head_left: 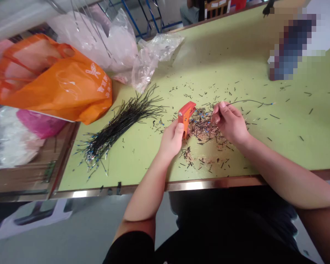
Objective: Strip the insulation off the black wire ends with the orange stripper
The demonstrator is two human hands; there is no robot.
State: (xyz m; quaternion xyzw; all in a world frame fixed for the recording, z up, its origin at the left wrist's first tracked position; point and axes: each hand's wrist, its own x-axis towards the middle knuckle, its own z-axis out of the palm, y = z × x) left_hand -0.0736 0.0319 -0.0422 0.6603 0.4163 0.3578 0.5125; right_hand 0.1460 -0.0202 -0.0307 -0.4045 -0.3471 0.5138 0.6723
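Note:
My left hand [172, 137] is closed round an orange wire-stripping tool [186, 113], held upright on the green table [236, 62]. My right hand [228, 121] pinches one end of a thin black wire [250, 101] that runs off to the right, ending in a blue tip. Between and below the hands lies a heap of stripped wire scraps [205, 128]. A bundle of black wires with blue ends [118, 126] lies to the left of my left hand.
An orange plastic bag [57, 80] and clear plastic bags [143, 55] sit at the table's left. Small black offcuts are scattered over the tabletop. A pixelated object [291, 44] stands at the far right. The table's front edge [209, 183] runs below my wrists.

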